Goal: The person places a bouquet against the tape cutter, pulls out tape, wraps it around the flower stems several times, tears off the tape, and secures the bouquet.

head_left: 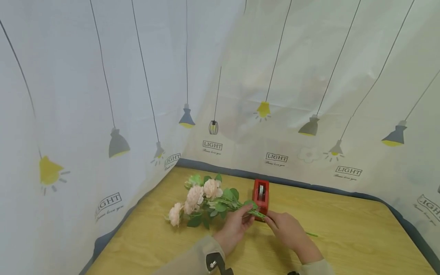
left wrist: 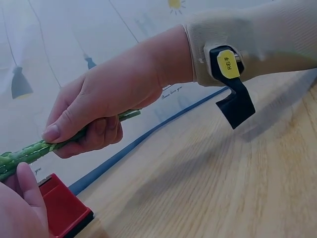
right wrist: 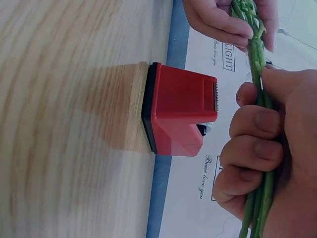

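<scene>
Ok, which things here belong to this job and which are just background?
In the job:
Flower bunch, its stems held in the left hand and right hand
Red tape dispenser, probably: close by, unheld

Just around:
Lamp-print sheet behind
Table underneath

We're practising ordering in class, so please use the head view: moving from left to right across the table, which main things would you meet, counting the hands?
Pink flowers → left hand → red tape dispenser → right hand.
</scene>
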Tool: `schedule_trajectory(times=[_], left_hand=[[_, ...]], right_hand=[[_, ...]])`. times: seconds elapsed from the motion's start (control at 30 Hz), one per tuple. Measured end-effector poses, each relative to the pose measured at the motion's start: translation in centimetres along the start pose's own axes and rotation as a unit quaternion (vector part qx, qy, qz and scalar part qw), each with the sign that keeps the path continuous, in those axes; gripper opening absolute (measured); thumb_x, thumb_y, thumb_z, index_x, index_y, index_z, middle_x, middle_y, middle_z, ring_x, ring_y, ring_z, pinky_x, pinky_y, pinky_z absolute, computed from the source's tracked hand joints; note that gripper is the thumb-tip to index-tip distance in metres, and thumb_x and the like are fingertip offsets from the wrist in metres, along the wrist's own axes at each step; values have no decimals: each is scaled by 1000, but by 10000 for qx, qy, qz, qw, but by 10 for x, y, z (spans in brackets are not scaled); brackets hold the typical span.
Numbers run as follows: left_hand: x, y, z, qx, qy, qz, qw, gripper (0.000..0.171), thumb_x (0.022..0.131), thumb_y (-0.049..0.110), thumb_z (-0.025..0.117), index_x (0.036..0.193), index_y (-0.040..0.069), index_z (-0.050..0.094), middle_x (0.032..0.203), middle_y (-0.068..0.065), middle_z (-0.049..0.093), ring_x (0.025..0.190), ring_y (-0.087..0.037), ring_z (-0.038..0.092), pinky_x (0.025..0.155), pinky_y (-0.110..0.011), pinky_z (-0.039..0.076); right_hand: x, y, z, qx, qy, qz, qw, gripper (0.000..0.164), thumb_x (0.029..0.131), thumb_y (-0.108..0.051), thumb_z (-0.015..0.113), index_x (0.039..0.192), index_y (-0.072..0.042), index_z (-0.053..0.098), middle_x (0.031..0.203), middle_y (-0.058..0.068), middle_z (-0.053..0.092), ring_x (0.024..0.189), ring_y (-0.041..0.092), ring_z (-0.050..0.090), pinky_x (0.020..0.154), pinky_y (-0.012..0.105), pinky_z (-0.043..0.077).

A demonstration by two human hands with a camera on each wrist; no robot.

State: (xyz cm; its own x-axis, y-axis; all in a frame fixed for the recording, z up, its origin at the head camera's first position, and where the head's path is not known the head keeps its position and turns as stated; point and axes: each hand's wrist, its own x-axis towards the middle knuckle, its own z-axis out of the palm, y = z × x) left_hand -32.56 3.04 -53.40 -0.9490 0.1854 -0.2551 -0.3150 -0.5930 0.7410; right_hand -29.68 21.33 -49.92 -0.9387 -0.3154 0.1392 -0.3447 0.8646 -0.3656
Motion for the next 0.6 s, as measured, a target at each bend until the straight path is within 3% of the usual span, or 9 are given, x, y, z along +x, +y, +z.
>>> schedule_trajectory(times=[0.2, 0.6], left_hand=[[-4, 3, 2, -150, -91, -18, 9998, 30, 85, 19, 77, 110, 3, 71, 98, -7, 74, 79, -13, 66, 72, -16, 58], [1, 0, 1, -297, -60, 83, 9995, 21, 84, 14, 76, 102, 4, 71, 96, -6, 69, 80, -15, 65, 73, -20, 59]], right_hand=[[0, 2, 1, 46, 94, -3, 9999, 19, 103, -38, 51, 101, -26, 65, 59, -11, 44, 50, 3, 34, 49, 21, 33], [1, -2, 0, -34, 239, 96, 9997, 13, 100, -38, 55, 98, -28, 64, 59, -13, 45, 51, 3, 37, 50, 21, 34]])
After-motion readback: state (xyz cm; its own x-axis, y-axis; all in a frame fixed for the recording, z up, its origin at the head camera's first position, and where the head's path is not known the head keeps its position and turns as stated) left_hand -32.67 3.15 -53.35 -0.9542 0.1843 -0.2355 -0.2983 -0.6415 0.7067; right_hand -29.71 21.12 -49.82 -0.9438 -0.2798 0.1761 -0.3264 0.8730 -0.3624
